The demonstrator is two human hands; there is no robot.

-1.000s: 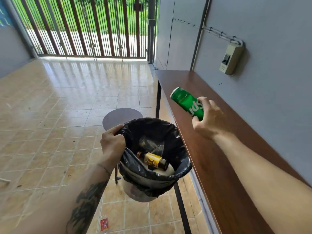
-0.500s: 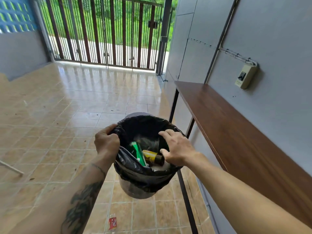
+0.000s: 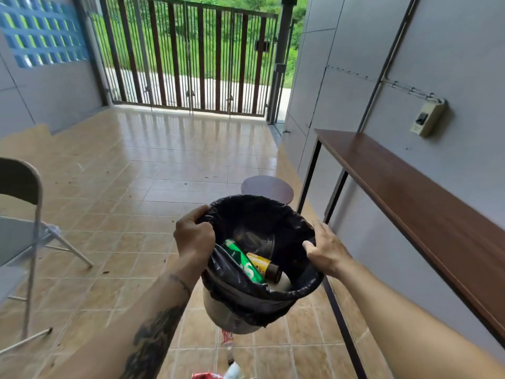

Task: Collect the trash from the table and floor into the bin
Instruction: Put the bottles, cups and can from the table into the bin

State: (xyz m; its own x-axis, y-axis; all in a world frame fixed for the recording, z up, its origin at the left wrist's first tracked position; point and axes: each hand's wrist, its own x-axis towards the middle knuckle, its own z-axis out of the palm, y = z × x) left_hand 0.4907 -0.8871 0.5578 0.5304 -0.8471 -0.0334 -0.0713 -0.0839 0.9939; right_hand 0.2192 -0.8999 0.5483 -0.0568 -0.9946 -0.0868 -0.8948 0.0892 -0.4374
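Note:
A white bin (image 3: pixel 226 313) lined with a black bag (image 3: pixel 254 212) hangs in the air in front of me. My left hand (image 3: pixel 192 236) grips its left rim. My right hand (image 3: pixel 325 248) holds the right rim, thumb hooked over the bag's edge. Inside lie a green can (image 3: pixel 241 261), a brown bottle with a yellow label (image 3: pixel 263 265) and a clear plastic cup (image 3: pixel 257 239). On the tiles below the bin lies trash: a red wrapper (image 3: pixel 226 337), a red crushed piece (image 3: pixel 206 375) and a pale plastic item (image 3: pixel 233 371).
A long brown table (image 3: pixel 426 206) on black legs runs along the grey wall at right. A round stool (image 3: pixel 269 188) stands just beyond the bin. A grey folding chair (image 3: pixel 21 236) is at left. A barred gate (image 3: pixel 191 56) closes the far end.
My right hand dropped the green can into the bin, then took hold of the bin's right rim. The view has swung left, bringing the folding chair into sight.

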